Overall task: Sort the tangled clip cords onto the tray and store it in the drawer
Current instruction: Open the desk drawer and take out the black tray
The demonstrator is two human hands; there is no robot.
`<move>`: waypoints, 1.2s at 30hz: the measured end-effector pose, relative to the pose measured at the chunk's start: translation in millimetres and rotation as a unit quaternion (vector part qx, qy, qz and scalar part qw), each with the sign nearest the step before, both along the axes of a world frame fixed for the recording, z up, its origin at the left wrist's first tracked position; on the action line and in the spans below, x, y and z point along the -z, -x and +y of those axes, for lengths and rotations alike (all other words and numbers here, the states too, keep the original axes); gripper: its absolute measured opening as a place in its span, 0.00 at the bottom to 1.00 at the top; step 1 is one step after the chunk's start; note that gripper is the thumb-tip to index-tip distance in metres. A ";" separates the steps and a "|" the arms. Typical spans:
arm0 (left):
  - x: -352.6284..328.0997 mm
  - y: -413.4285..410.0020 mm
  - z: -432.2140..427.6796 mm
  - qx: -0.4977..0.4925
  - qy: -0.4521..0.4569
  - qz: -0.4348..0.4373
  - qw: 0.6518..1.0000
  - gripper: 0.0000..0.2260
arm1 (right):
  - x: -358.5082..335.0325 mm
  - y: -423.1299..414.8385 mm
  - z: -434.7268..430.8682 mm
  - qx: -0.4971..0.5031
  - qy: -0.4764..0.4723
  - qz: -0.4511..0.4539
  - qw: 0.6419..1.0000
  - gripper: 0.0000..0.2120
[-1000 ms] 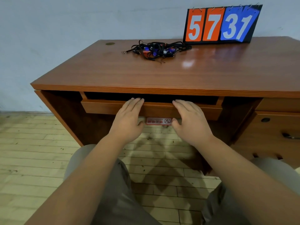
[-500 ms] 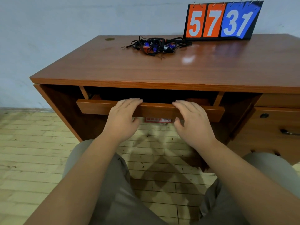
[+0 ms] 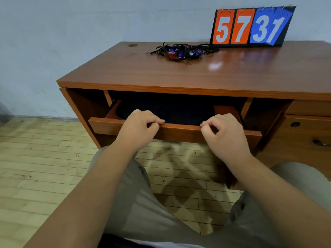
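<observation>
Cords [image 3: 180, 51] on desk [image 3: 179, 74], left of board [image 3: 250, 25]; drawer [image 3: 107, 125] below

Wooden desk [image 3: 232, 76], tangled clip cords [image 3: 180, 51] and a number board [image 3: 250, 25] at its back edge.

Pulls the drawer [image 3: 179, 134] a good bit further out than a second ago, so way more open now. Swaps the flat-fingered rest on the front panel for a proper grip: curls the left hand [image 3: 138, 128] and the right hand [image 3: 226, 135] over its top edge, thumbs tucked under. Brings both hands back toward the lap too. Opens up the drawer's side walls and what looks like a dark tray [image 3: 170, 111] inside, rounded corner at the left.
</observation>
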State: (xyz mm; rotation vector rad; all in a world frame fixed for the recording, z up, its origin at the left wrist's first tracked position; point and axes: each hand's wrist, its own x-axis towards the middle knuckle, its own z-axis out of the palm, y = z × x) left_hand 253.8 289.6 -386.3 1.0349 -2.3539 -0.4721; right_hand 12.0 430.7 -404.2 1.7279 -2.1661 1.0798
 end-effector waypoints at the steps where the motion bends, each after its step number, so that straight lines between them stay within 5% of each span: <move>1: -2.9 -1.2 2.9 -0.002 -0.008 -0.001 1.000 0.15 | -2.0 0.0 1.6 0.007 -0.003 0.002 1.000 0.18; 4: -7.9 -6.7 11.3 -0.009 -0.030 0.000 1.000 0.15 | -8.4 -1.8 6.3 0.015 -0.031 -0.026 0.999 0.26; 13: -23.3 -18.6 32.5 -0.018 -0.119 -0.016 0.993 0.17 | -36.4 -17.6 31.9 0.022 -0.088 -0.157 0.983 0.26; 22: -40.7 -28.3 38.0 0.024 -0.128 -0.089 0.987 0.16 | -47.1 -19.6 38.5 0.004 -0.130 -0.106 0.986 0.27; 30: -44.8 -54.4 -1.6 -0.189 -0.041 0.024 0.981 0.11 | -55.4 -1.3 20.1 0.072 -0.130 -0.194 0.970 0.07; 36: -26.8 -60.0 -26.4 -0.260 -0.089 0.032 0.961 0.19 | -53.2 6.0 3.2 0.095 -0.203 -0.285 0.932 0.22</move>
